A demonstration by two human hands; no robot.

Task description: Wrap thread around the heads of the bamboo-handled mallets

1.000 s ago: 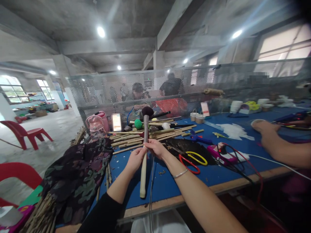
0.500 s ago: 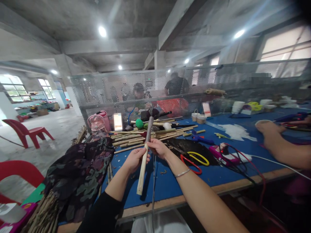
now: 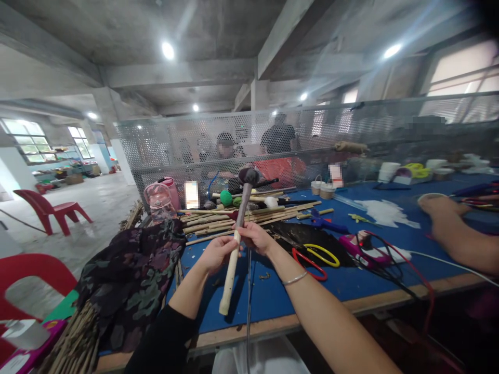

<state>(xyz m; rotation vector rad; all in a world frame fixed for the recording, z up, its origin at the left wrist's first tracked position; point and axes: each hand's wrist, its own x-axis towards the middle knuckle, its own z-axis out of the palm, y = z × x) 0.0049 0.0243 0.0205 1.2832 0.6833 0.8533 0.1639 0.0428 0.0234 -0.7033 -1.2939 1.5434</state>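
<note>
Both hands hold a pale wooden stick [image 3: 230, 280], tilted over the near part of the table. Grey-brown wrapping covers its upper part, and a dark rounded lump [image 3: 248, 177] shows at its top end. My left hand [image 3: 215, 253] is closed around the bare wood just below the wrapping. Fingers of my right hand [image 3: 255, 237] pinch the stick at the wrapping's lower edge. Behind the hands lies a pile of thin sticks [image 3: 210, 223], with a green ball [image 3: 225, 198] and a white ball [image 3: 271, 202] among them.
Scissors with red and yellow handles [image 3: 322, 254] lie on black cloth to the right, near a blue glue gun [image 3: 329, 224] and a magenta power strip [image 3: 364, 249] with cables. Camouflage fabric [image 3: 132, 280] covers the left side. A co-worker's arm [image 3: 456, 234] rests at far right.
The stick has turned about its length in my hands, showing a different side of the bare wood. Its top leans slightly further right. The whole view has shifted a little.
</note>
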